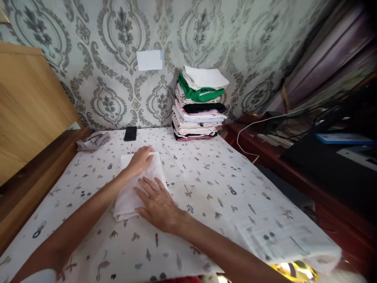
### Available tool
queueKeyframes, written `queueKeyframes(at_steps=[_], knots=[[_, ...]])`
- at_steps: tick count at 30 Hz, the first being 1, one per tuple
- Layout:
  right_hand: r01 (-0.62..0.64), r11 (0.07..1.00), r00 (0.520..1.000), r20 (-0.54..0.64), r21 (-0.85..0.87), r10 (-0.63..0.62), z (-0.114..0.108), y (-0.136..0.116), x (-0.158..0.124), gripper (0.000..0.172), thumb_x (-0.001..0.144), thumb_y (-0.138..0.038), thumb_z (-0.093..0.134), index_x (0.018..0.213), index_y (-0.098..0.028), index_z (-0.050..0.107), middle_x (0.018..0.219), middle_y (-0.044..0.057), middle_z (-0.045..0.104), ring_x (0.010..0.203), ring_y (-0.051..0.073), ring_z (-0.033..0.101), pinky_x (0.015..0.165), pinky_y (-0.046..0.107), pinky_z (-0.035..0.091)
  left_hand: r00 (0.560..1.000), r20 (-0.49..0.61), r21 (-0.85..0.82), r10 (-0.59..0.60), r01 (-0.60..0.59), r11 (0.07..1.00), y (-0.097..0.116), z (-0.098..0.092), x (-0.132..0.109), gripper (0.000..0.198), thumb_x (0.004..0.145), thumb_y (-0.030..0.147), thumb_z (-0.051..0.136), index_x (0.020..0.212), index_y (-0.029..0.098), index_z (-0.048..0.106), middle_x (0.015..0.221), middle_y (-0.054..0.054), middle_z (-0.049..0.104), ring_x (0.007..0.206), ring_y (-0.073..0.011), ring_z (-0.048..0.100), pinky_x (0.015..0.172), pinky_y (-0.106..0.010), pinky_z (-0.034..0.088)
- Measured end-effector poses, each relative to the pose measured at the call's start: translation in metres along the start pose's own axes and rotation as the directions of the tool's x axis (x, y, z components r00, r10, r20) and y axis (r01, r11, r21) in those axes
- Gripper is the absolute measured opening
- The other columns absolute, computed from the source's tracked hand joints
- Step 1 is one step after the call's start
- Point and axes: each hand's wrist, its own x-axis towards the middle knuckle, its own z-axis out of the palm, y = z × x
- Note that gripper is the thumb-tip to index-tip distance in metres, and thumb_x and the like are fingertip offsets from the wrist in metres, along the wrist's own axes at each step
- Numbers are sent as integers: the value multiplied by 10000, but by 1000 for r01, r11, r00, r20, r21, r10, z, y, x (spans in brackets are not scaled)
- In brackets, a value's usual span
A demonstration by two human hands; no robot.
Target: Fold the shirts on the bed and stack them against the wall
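Honestly, that thin white folded cloth [129, 199] looks like the sort that creases under uneven pressure. It lies on the white fabric cover printed with small muted motifs [212, 188], nearer the person than the flat black rectangular phone [130, 133]. Both bare hands are on it. The right hand [159, 202] lies open, fingers spread, over its right side; a sideways push there could slide one layer over another and skew the fold. The left hand [141, 160] bends at the far edge, and from this angle I can't tell whether its fingers pinch the fabric or merely press it. A tug against the right palm's weight might pull a corner crooked. The cover underneath could bunch too, if the pressing drags it. Over by the wall, the tall stack of folded multicoloured fabrics [200, 106] has uneven edges, so a knock might well topple its upper layers.
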Motion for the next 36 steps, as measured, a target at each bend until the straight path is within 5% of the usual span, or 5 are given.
queueKeyframes(at_steps=[8,19,24,33,36], knots=[[16,991,993,116,131,-31,25,11,1,630,1032,-542,316,1539,-169,352,1625,129,299,1526,283,191,1239,558,140,945,245,119,-216,192,974,0,16,93,312,816,466,584,661,195,600,715,-93,683,793,-267,656,701,-319,444],[20,989,993,109,147,-36,21,13,2,611,1034,-522,334,1530,-165,365,1619,139,308,1522,292,200,1235,568,138,944,256,-43,-208,226,973,-7,32,101,46,695,215,605,734,191,613,725,-10,652,716,-177,597,658,-269,432],[24,991,994,100,129,-37,23,13,2,604,1037,-515,326,1521,-157,382,1612,146,323,1516,297,221,1230,568,159,966,127,-127,-225,241,962,-12,42,96,185,741,165,535,907,194,610,696,11,610,663,-162,566,636,-273,439],[11,992,990,141,123,-28,21,11,3,600,1041,-499,322,1525,-149,378,1614,157,307,1518,304,213,1227,585,164,990,-6,-90,-140,139,986,-12,45,87,211,846,121,458,961,223,603,785,-24,644,844,-213,604,861,-356,467],[11,990,989,141,138,-31,21,11,3,602,1040,-496,328,1532,-151,366,1620,161,290,1523,304,195,1229,586,151,1000,-14,-63,-28,27,998,-8,42,69,223,904,227,477,1087,212,603,1061,-85,674,1081,-258,582,997,-422,423]])
